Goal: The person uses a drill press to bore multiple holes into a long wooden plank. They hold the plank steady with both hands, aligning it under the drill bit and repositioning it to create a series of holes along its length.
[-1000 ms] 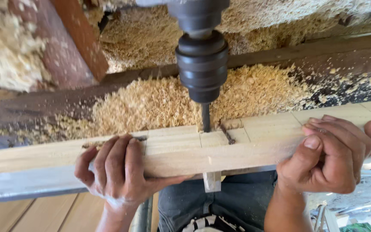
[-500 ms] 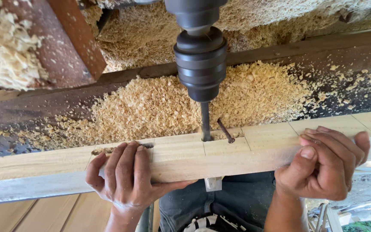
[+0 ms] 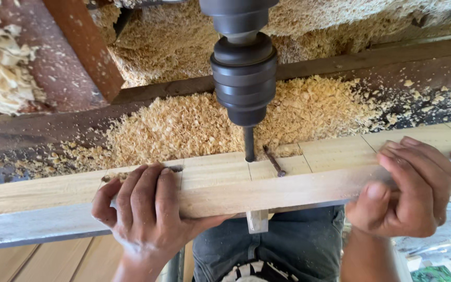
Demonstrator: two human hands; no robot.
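A long pale wooden board [image 3: 298, 183] lies across the machine table under a dark drill chuck [image 3: 244, 78]. The drill bit [image 3: 249, 145] meets the board's top face at a pencil line. My left hand [image 3: 144, 209] grips the board's near edge left of the bit, fingers curled over the top. My right hand [image 3: 411, 188] grips the board on the right, fingers over the top and thumb on the front face. A dark slot [image 3: 274, 162] is cut in the board just right of the bit.
Heaps of wood shavings [image 3: 184, 125] lie behind the board on a dark wooden bed. A reddish beam [image 3: 84, 47] slants at the upper left. A small wooden block [image 3: 257, 221] sticks out under the board. My jeans [image 3: 288, 250] show below.
The board has shifted slightly left under the bit, and my left hand has moved right along it. The bit now stands left of the dark slot.
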